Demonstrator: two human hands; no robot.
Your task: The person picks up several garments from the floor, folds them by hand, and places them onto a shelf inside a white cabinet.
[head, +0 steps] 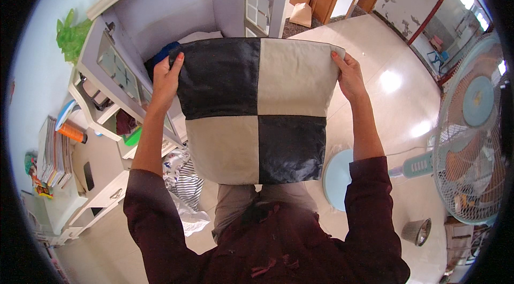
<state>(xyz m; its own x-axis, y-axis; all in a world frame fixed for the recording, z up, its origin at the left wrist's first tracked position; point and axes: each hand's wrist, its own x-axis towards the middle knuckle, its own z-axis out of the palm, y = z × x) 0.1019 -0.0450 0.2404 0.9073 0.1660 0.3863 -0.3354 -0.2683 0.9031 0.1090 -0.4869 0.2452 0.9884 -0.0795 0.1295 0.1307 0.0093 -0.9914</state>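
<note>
A square cushion cover in black and cream quarters hangs spread out in front of my body. The black patches look glossy, like leather, and it seems flat. My left hand pinches its upper left corner, thumb on the near face. At the upper right corner, my right hand grips the cream patch the same way. Behind the cover stands a white cabinet with its glazed doors swung wide. Dark blue cloth and white cloth lie inside, partly hidden by the cover.
To my right stands a pedestal fan with a round light-blue base. A small waste bin is on the tiled floor near it. Clothes lie beside the cabinet at lower left. Stacked books rest on the desk at far left.
</note>
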